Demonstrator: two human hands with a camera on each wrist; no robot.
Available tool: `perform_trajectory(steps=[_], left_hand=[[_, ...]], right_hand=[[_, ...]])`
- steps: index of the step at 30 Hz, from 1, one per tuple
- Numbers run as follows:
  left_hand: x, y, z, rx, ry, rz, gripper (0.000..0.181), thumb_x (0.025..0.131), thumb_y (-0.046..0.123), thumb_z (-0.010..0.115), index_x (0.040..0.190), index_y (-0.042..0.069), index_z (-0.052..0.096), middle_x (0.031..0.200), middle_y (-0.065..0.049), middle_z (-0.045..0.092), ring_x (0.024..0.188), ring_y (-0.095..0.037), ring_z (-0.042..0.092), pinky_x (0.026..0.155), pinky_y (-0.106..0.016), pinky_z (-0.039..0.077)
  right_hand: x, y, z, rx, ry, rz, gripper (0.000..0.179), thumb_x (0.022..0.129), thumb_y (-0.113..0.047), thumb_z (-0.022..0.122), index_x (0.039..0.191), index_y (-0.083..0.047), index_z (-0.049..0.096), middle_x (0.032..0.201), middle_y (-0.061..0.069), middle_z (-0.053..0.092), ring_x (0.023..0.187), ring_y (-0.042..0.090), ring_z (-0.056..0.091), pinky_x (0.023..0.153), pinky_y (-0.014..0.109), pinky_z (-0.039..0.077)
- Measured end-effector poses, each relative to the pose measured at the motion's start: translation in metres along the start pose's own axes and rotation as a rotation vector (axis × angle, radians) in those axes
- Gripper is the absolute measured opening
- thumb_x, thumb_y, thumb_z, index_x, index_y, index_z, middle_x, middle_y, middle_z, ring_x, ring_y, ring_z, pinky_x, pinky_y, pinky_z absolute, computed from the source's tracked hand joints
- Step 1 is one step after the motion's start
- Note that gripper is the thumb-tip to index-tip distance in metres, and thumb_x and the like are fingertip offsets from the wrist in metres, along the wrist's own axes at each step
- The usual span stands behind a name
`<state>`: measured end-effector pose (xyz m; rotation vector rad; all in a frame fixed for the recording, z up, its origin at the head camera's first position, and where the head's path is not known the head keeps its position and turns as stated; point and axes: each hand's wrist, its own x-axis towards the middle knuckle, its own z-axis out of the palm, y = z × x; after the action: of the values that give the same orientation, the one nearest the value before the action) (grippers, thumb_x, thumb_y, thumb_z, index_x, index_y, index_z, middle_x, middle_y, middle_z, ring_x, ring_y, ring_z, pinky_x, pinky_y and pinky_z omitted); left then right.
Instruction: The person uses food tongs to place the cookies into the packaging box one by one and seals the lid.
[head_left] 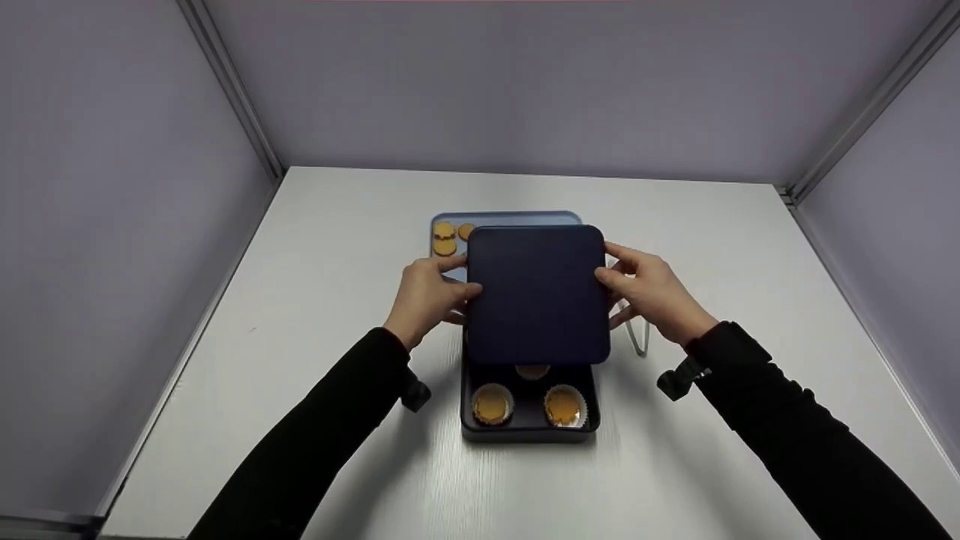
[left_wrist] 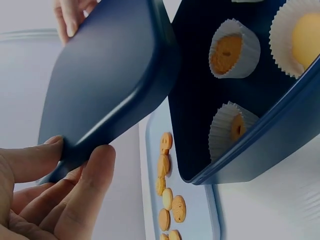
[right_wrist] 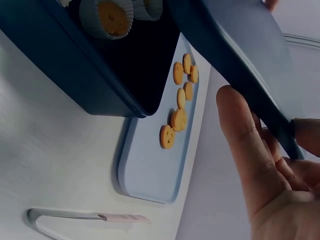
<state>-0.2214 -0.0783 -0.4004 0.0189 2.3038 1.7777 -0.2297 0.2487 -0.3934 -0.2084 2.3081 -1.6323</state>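
A dark blue square lid point(head_left: 538, 296) is held tilted above a dark blue box point(head_left: 529, 433), covering its far part in the head view. My left hand point(head_left: 431, 296) pinches the lid's left edge between thumb and fingers. On the opposite edge, my right hand point(head_left: 652, 292) grips it the same way. Inside the box stand white paper cups with cookies, among them a left cup point(head_left: 492, 405) and a right cup point(head_left: 565, 406). The left wrist view shows another paper cup point(left_wrist: 235, 49) in the box, below the raised lid point(left_wrist: 107, 65).
Behind the box lies a light blue tray point(head_left: 517, 218) with several cookies point(right_wrist: 178, 120) on it. Tongs point(right_wrist: 70, 215) with pinkish tips lie on the white table point(head_left: 337, 247), to the right of the box. Grey panels point(head_left: 480, 90) enclose the table at the back and sides.
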Motion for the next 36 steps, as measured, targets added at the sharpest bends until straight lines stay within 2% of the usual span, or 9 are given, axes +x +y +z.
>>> perform_trajectory(steps=[7,11,15,24,27,31,36], left_hand=[[-0.003,-0.007,0.0,-0.008,-0.03,-0.076,0.059,0.091,0.008,0.076,0.147,0.006,0.055,0.089,-0.011,0.078,0.076,-0.025,0.076,0.067,-0.036,0.066],[-0.005,-0.011,0.002,-0.006,-0.045,-0.111,0.059,0.091,0.007,0.076,0.146,0.002,0.055,0.088,-0.013,0.077,0.075,-0.026,0.076,0.066,-0.036,0.066],[-0.008,-0.016,0.003,0.0,-0.054,-0.127,0.058,0.09,0.006,0.076,0.144,0.0,0.056,0.088,-0.015,0.077,0.074,-0.026,0.076,0.066,-0.036,0.066],[-0.014,-0.025,0.004,0.023,-0.059,-0.155,0.057,0.088,0.004,0.075,0.141,-0.004,0.057,0.086,-0.014,0.077,0.071,-0.027,0.076,0.064,-0.036,0.066],[-0.016,-0.03,0.005,0.037,-0.061,-0.153,0.056,0.088,0.002,0.075,0.141,-0.005,0.058,0.085,-0.015,0.076,0.07,-0.027,0.076,0.064,-0.035,0.066],[-0.019,-0.035,0.006,0.101,-0.067,-0.137,0.054,0.088,0.002,0.074,0.139,-0.003,0.06,0.085,-0.013,0.076,0.069,-0.025,0.076,0.065,-0.034,0.066],[-0.021,-0.04,0.008,0.233,-0.057,-0.113,0.047,0.088,0.007,0.074,0.134,0.001,0.066,0.078,-0.008,0.076,0.064,-0.021,0.074,0.06,-0.029,0.064]], right_hand=[[-0.003,0.007,0.006,-0.011,-0.034,0.036,0.067,0.106,-0.021,0.057,0.163,-0.007,0.025,0.106,0.019,0.056,0.081,0.027,0.07,0.064,0.046,0.066],[-0.004,0.013,0.01,-0.02,-0.058,0.071,0.063,0.106,-0.02,0.055,0.162,-0.01,0.028,0.106,0.02,0.058,0.081,0.028,0.07,0.064,0.048,0.065],[-0.005,0.018,0.013,-0.035,-0.073,0.093,0.059,0.107,-0.02,0.054,0.161,-0.014,0.033,0.105,0.019,0.06,0.079,0.028,0.07,0.062,0.049,0.065],[-0.006,0.031,0.023,-0.028,-0.095,0.127,0.059,0.106,-0.018,0.054,0.16,-0.007,0.033,0.103,0.018,0.061,0.076,0.023,0.068,0.058,0.045,0.065],[-0.005,0.034,0.026,-0.045,-0.105,0.13,0.057,0.106,-0.018,0.054,0.159,-0.006,0.035,0.102,0.017,0.061,0.076,0.023,0.067,0.06,0.049,0.065],[-0.006,0.038,0.031,-0.077,-0.114,0.123,0.052,0.106,-0.017,0.052,0.156,-0.007,0.042,0.1,0.018,0.06,0.074,0.024,0.068,0.063,0.057,0.063],[-0.008,0.042,0.037,-0.1,-0.122,0.118,0.05,0.106,-0.015,0.051,0.155,-0.008,0.043,0.1,0.019,0.06,0.07,0.025,0.069,0.063,0.059,0.063]])
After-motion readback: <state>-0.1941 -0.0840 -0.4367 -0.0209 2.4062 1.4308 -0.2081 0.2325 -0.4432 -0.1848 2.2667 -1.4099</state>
